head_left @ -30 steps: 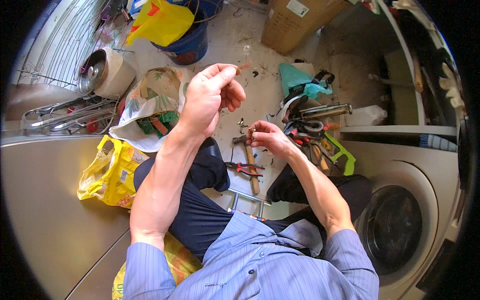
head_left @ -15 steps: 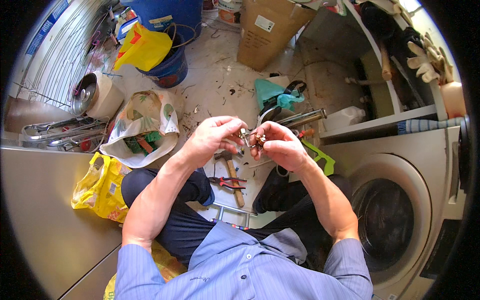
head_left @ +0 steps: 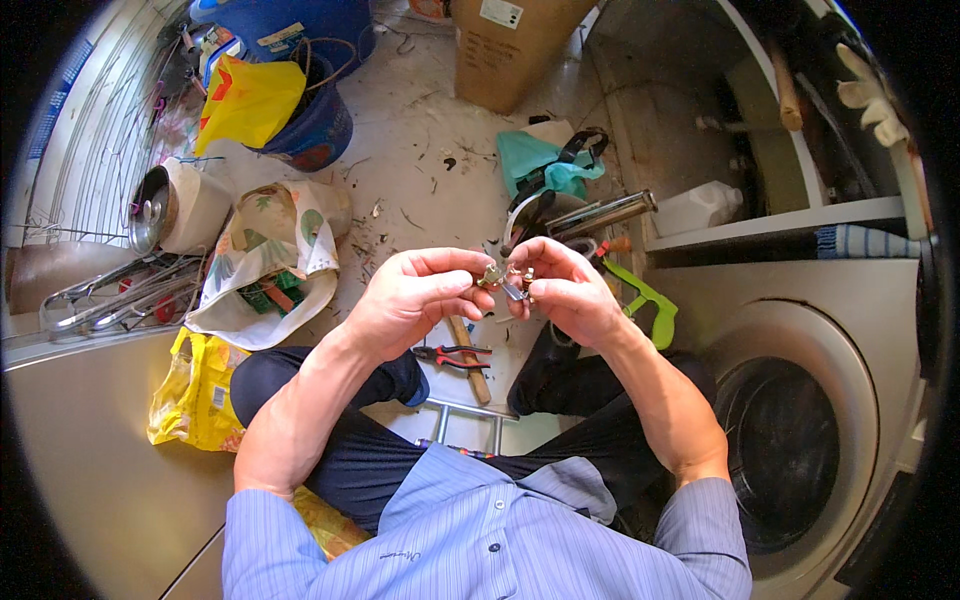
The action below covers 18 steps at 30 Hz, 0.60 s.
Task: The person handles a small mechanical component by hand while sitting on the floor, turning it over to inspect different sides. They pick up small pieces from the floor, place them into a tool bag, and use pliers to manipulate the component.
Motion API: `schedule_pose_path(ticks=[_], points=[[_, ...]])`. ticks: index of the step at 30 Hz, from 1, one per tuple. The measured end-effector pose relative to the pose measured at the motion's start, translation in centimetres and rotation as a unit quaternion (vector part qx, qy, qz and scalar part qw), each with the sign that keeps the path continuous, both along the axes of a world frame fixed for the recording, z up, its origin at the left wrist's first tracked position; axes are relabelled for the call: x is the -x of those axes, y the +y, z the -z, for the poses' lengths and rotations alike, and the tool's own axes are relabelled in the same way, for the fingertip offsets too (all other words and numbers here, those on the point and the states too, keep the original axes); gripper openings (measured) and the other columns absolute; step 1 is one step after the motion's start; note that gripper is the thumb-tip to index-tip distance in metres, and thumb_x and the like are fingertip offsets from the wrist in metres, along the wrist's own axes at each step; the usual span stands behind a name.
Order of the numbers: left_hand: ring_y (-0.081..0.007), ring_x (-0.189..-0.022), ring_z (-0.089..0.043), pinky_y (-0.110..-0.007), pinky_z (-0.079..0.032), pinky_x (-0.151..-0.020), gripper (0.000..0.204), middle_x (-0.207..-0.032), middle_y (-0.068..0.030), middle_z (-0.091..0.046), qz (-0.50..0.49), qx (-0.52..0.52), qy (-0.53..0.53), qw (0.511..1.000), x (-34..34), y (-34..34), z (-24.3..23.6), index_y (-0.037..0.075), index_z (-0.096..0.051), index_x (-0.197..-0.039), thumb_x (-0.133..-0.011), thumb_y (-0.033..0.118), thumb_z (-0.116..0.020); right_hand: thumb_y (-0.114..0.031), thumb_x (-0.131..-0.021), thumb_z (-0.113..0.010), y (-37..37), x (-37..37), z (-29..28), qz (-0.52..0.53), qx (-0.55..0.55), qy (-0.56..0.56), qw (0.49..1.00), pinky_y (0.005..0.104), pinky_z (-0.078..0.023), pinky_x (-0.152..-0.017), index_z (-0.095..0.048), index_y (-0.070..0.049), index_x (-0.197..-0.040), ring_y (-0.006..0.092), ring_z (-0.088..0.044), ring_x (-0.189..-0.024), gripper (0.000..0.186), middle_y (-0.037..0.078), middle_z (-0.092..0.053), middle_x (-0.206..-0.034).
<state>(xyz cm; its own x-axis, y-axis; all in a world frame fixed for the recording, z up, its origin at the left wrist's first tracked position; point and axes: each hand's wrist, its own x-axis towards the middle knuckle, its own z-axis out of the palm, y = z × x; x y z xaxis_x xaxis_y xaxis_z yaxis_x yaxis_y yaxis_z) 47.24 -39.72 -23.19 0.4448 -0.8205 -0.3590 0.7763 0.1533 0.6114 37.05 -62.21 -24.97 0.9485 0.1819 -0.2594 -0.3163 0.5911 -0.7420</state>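
Note:
Between the fingertips of my left hand is a small brass-coloured metal part. My right hand pinches a small metal piece with a grey end and reddish-brown bits, close against the first. Whether the two pieces are joined, I cannot tell. On the floor below my hands lie pliers with red and black handles, across the wooden handle of a hammer. My left hand hides the hammer's head.
A metal tube frame sits between my legs. At left are a white patterned bag and a yellow bag. A washing machine stands at right, near a bright green tool. A blue bucket and cardboard box stand farther off.
My hands have come a little closer together, and the small metal pieces have turned between my fingers. The hammer's head, visible before, is now covered. The whole view has shifted slightly.

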Motion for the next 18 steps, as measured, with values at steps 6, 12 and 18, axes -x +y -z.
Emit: schedule_pose_path(ticks=[6, 12, 18], points=[[-0.0223, -0.087, -0.071, -0.03, -0.058, -0.076, 0.03, -0.102, -0.017, -0.071, 0.007, -0.029, -0.018, 0.999, 0.3, -0.3, 0.0, -0.006, -0.064, -0.119, -0.092, 0.006, -0.066, -0.013, -0.092, -0.067, 0.2, 0.1, 0.1, -0.024, 0.067, 0.029, 0.997, 0.0224, -0.047, -0.065, -0.062, -0.001, -0.106, 0.0097, -0.058, -0.075, 0.019, 0.003, -0.063, -0.09], [-0.0198, -0.079, -0.07, -0.028, -0.057, -0.069, 0.024, -0.093, -0.0152, -0.072, -0.002, -0.036, 0.002, 0.999, 0.2, -0.3, 1.0, -0.004, -0.067, -0.113, -0.091, 0.006, -0.069, -0.014, -0.093, -0.066, 1.2, 0.4, 1.3, -0.032, 0.07, 0.028, 0.997, 0.0226, -0.046, -0.065, -0.063, -0.001, -0.102, 0.0086, -0.055, -0.073, 0.016, 0.003, -0.063, -0.089], [-0.0172, -0.077, -0.069, -0.027, -0.057, -0.066, 0.022, -0.092, -0.0127, -0.071, -0.009, -0.069, -0.005, 0.998, 0.4, -0.1, 0.7, -0.004, -0.065, -0.111, -0.094, 0.01, -0.067, -0.014, -0.094, -0.062, 1.2, 0.2, 1.4, -0.031, 0.046, 0.052, 0.997, 0.0253, -0.047, -0.067, -0.062, -0.001, -0.101, 0.0104, -0.056, -0.075, 0.015, 0.004, -0.064, -0.09]])
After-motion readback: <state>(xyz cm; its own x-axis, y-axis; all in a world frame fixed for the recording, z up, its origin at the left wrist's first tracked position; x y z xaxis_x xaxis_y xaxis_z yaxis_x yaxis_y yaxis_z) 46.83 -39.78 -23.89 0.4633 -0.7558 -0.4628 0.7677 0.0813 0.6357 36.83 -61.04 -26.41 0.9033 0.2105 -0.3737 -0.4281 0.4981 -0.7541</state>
